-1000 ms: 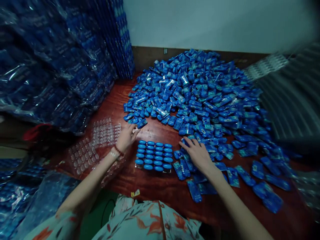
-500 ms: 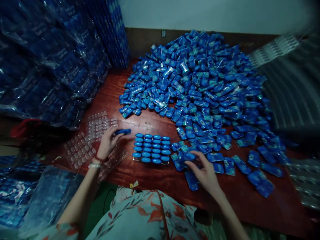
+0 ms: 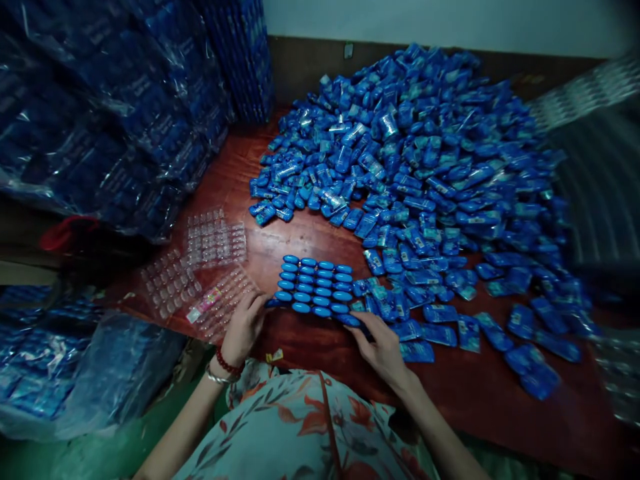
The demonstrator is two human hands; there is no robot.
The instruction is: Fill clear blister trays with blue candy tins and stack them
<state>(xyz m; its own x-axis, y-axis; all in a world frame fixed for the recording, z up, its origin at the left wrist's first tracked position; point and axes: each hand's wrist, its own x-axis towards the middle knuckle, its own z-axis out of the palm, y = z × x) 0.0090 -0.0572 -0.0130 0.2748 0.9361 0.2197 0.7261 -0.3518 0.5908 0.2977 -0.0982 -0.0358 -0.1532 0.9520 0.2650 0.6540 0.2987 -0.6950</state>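
Rows of glossy blue oval pieces [image 3: 314, 285] stand in a clear tray at the middle of the table's near side. My left hand [image 3: 244, 328] is at the tray's near left corner, its fingers closed on a dark blue packet [image 3: 274, 303] that shows only in part. At the near right corner, my right hand [image 3: 379, 343] pinches a blue packet [image 3: 346, 320] between thumb and fingers, close against the front row. Just left of my left hand lies a clear blister tray [image 3: 227, 300] with a pink and white label [image 3: 204, 305] on it.
A large heap of blue packets [image 3: 400, 153] covers the back and right of the reddish wooden table [image 3: 300, 235]. More clear blister trays [image 3: 173, 283] lie at left. Plastic-wrapped blue stacks [image 3: 120, 113] rise at the back left. A yellow scrap [image 3: 275, 356] lies near the front edge.
Both hands have come in to the near corners of the filled tray, each with a blue packet. A labelled blister tray now shows beside my left hand. The view has shifted slightly.
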